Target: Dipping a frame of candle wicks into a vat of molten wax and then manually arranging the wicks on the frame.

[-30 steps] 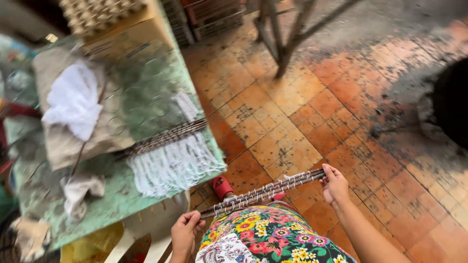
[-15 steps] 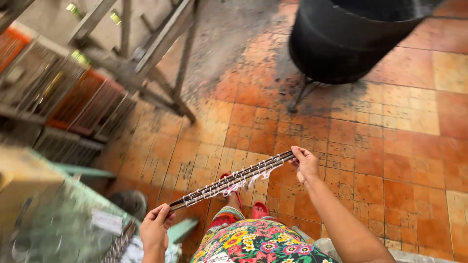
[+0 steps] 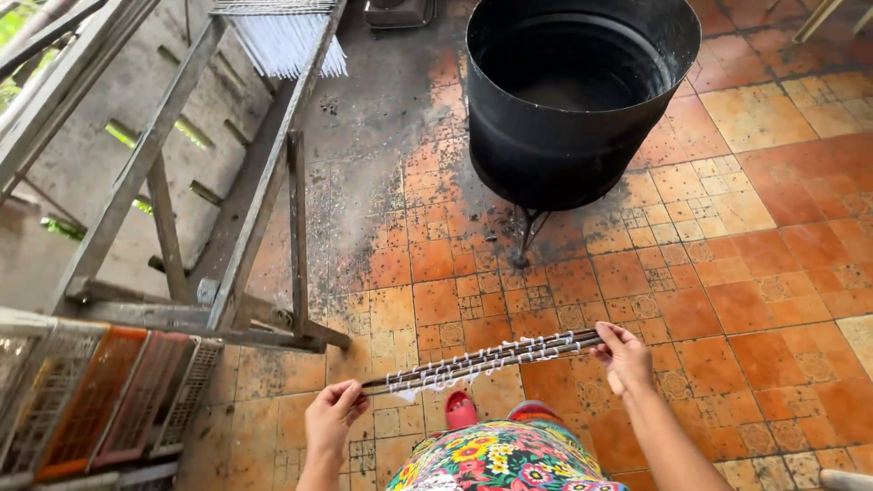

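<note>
Held level across the body at about waist height, above the tiled floor (image 3: pixel 564 300): bundle of dark sticks (image 3: pixel 482 361) wound w/ white thread, running from lower left up to the right. Left hand (image 3: pixel 333 420) clenched on the near-left end, fingers curled over the tips. Right hand (image 3: pixel 622 355) clenched on the far-right end, thumb on top. A few short white thread tails hanging under the bundle near the left end.

Below the bundle: flowered garment (image 3: pixel 496 459) at bottom centre, w/ a red slipper (image 3: pixel 460 410) showing on the floor just under the sticks.

Ahead & right of centre: big black metal tub (image 3: pixel 573 91), open top, dark inside, standing on thin metal legs on the floor, well apart from the hands. Floor around it orange tile, blackened & stained toward the tub.

Left side: weathered wooden frame (image 3: pixel 245 200), slanted beams, w/ white fringe of threads (image 3: pixel 291 41) hanging from a bar at top. Bottom left: row of plastic mesh crates (image 3: pixel 100 400), orange, reddish & grey, standing on edge side by side.
</note>
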